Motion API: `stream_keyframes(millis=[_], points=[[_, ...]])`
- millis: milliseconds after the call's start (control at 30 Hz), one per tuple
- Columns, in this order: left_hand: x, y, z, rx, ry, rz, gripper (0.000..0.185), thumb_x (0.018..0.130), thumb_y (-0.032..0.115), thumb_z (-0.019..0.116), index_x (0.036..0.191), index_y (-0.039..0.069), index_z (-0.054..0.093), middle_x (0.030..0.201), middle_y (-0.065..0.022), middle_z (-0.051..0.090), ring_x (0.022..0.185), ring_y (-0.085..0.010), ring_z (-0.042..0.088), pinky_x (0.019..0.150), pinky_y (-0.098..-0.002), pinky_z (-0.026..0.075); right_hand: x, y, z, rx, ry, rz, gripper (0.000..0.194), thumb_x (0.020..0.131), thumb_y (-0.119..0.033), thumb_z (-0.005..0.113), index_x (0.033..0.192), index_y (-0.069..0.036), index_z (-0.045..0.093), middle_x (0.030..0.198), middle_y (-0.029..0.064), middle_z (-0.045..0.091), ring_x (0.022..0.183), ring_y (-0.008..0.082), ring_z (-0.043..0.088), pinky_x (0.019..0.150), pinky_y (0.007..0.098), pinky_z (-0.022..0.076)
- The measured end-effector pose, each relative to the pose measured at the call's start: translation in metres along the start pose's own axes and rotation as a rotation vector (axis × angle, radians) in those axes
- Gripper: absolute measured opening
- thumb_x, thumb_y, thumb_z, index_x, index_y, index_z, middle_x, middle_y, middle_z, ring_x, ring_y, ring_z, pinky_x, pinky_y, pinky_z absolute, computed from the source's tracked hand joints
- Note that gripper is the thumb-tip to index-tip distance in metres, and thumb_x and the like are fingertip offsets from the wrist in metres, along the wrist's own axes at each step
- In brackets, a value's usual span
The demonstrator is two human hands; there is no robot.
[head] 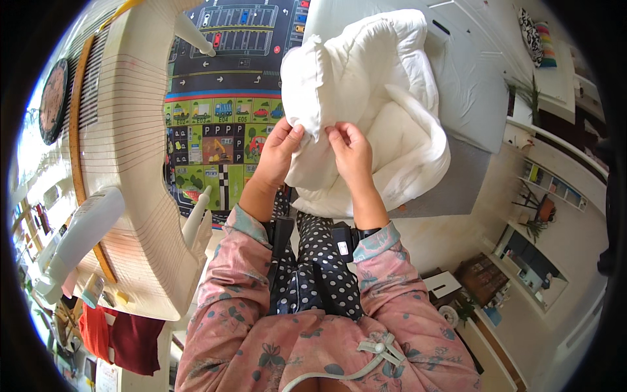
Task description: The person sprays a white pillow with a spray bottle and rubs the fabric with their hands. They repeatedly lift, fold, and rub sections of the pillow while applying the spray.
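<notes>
A thick white quilt (377, 98) lies bunched up in front of me, its folds spread to the right. My left hand (280, 154) pinches the white fabric between thumb and fingers at a gathered corner. Close by on the right, my right hand (351, 151) grips the same fabric, thumb on top. Between the hands a seamed edge (318, 78) of the cloth runs away from me and stands slightly raised. The fingertips under the fabric are partly hidden.
Left stands a table with a striped cloth (137, 147), carrying a wooden ruler (78, 122) and a spray bottle (88, 230). A play mat printed with roads (220, 73) covers the floor beyond. Under the quilt is a grey surface (470, 171). Red and maroon cloths (134, 340) hang at lower left.
</notes>
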State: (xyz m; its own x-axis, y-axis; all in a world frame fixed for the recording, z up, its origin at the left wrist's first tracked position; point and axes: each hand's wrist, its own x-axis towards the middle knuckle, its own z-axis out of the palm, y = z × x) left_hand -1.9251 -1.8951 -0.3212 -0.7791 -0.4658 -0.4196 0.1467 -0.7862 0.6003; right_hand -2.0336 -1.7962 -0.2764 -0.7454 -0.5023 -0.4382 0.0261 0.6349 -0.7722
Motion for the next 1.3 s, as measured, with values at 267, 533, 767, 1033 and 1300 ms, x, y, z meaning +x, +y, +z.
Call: stream_keyframes(millis=[267, 533, 767, 1033, 1300], points=[[0.006, -0.009, 0.047, 0.196, 0.198, 0.121, 0.028, 0.095, 0.028, 0.044, 0.095, 0.003, 0.056, 0.08, 0.0053, 0.054, 0.066, -0.0008, 0.041, 0.059, -0.0164, 0.035, 0.0, 0.014, -0.025, 0.33, 0.246, -0.272, 0.018, 0.092, -0.019, 0.049, 0.091, -0.001, 0.049, 0.072, 0.005, 0.054, 0.063, 0.0113, 0.05, 0.055, 0.0269, 0.0398], [0.001, -0.028, 0.11, 0.322, 0.26, 0.251, 0.025, 0.094, 0.02, 0.045, 0.101, -0.001, 0.057, 0.09, -0.002, 0.061, 0.079, -0.0058, 0.052, 0.071, -0.0201, 0.043, 0.002, -0.018, -0.05, -0.272, 0.198, -0.653, 0.012, 0.085, -0.016, 0.05, 0.08, -0.006, 0.049, 0.061, 0.0155, 0.055, 0.057, 0.0372, 0.055, 0.052, 0.0448, 0.0425], [0.011, -0.025, 0.127, 0.305, 0.317, 0.112, 0.029, 0.094, 0.028, 0.045, 0.094, 0.001, 0.056, 0.082, -0.0008, 0.058, 0.072, -0.0071, 0.052, 0.066, -0.0226, 0.043, -0.001, -0.017, -0.066, -0.25, -0.021, -0.542, 0.014, 0.085, -0.018, 0.049, 0.077, -0.006, 0.05, 0.063, 0.0179, 0.057, 0.061, 0.0374, 0.057, 0.055, 0.0474, 0.0439], [0.007, -0.038, 0.139, 0.346, 0.414, 0.084, 0.031, 0.097, 0.025, 0.036, 0.086, 0.004, 0.055, 0.079, -0.0029, 0.056, 0.069, -0.0071, 0.051, 0.061, -0.0222, 0.044, 0.01, -0.001, -0.07, -0.107, -0.065, -0.512, 0.017, 0.086, -0.021, 0.049, 0.08, -0.006, 0.053, 0.068, 0.0187, 0.058, 0.065, 0.0398, 0.056, 0.056, 0.0478, 0.0425], [0.003, -0.04, 0.122, 0.113, 0.125, 0.039, 0.039, 0.094, 0.037, 0.041, 0.109, 0.002, 0.052, 0.1, -0.008, 0.058, 0.088, -0.0162, 0.057, 0.075, -0.0282, 0.047, 0.03, 0.007, -0.079, -0.174, -0.019, -0.507, 0.016, 0.087, -0.021, 0.049, 0.083, -0.006, 0.054, 0.074, 0.0191, 0.06, 0.07, 0.0387, 0.058, 0.061, 0.0448, 0.0453]])
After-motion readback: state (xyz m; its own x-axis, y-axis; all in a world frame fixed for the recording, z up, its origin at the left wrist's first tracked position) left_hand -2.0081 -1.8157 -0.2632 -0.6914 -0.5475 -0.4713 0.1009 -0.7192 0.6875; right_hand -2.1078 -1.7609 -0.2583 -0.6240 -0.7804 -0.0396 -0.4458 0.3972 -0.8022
